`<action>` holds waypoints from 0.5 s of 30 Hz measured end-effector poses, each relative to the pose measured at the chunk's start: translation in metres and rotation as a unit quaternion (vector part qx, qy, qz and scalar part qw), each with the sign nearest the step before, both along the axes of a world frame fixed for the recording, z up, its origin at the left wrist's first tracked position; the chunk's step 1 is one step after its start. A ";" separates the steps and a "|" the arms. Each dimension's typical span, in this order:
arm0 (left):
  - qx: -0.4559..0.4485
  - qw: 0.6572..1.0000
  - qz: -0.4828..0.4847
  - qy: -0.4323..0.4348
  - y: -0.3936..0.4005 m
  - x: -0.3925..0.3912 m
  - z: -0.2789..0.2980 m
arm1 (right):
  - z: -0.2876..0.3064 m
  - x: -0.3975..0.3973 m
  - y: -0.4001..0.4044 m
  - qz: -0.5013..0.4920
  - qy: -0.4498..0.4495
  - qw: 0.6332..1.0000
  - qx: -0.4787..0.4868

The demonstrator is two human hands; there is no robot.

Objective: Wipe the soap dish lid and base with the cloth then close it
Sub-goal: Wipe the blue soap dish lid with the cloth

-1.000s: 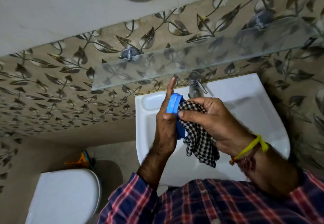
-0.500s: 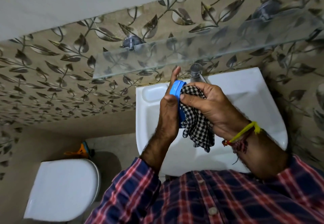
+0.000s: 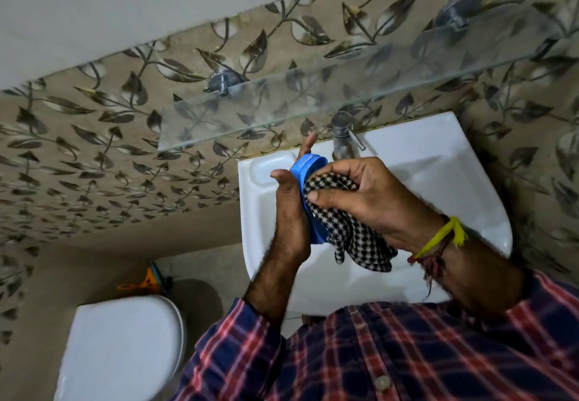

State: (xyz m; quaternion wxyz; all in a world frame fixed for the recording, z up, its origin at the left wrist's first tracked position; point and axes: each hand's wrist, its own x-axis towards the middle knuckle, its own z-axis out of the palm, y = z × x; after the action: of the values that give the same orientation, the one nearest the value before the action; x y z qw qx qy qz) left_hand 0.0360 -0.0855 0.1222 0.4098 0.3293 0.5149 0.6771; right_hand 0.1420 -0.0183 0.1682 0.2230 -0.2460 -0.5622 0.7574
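A blue soap dish part (image 3: 308, 167) stands on edge over the white washbasin (image 3: 438, 162). My left hand (image 3: 288, 212) holds it from the left, thumb at its near rim and fingers reaching up behind it. Whether it is the lid or the base, I cannot tell. My right hand (image 3: 366, 197) grips a black-and-white checked cloth (image 3: 351, 231) and presses it against the dish's right face. The cloth's loose end hangs down below the hands. The other soap dish part is not in sight.
A chrome tap (image 3: 343, 135) rises just behind the hands. A glass shelf (image 3: 313, 96) juts out from the leaf-patterned wall above the basin. A white toilet lid (image 3: 122, 347) lies at lower left, with an orange object (image 3: 144, 283) on the floor behind it.
Both hands with the dish and cloth have shifted slightly. My right hand has slid the cloth across the dish face, and more of the blue rim shows at the top.
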 end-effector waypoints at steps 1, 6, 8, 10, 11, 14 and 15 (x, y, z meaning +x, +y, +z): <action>-0.002 1.000 0.004 -0.011 0.000 0.004 0.002 | 0.001 -0.001 0.001 -0.006 -0.003 1.000 0.008; -0.010 0.999 0.028 -0.036 0.004 -0.010 0.015 | 0.001 0.002 -0.005 0.052 -0.064 0.985 0.150; -0.020 0.999 0.035 -0.015 0.005 -0.006 0.019 | 0.001 0.001 -0.004 0.040 -0.063 0.987 0.143; -0.028 0.998 0.045 -0.022 0.005 0.000 0.021 | 0.003 -0.001 -0.003 0.018 -0.044 0.991 0.123; -0.028 0.998 0.045 -0.033 0.005 0.000 0.022 | 0.003 -0.002 -0.003 0.025 -0.042 0.990 0.130; -0.037 0.997 0.038 -0.053 0.005 -0.006 0.026 | -0.002 0.004 -0.007 0.075 -0.072 0.982 0.160; -0.039 0.997 0.040 -0.052 0.005 -0.005 0.028 | -0.003 0.004 -0.007 0.069 -0.072 0.983 0.155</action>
State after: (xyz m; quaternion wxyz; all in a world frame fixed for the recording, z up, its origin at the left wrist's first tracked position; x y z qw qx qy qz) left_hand 0.0309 -0.0806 0.1501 0.4213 0.2560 0.5318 0.6886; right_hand 0.1461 -0.0249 0.1652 0.1648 -0.2227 -0.7027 0.6554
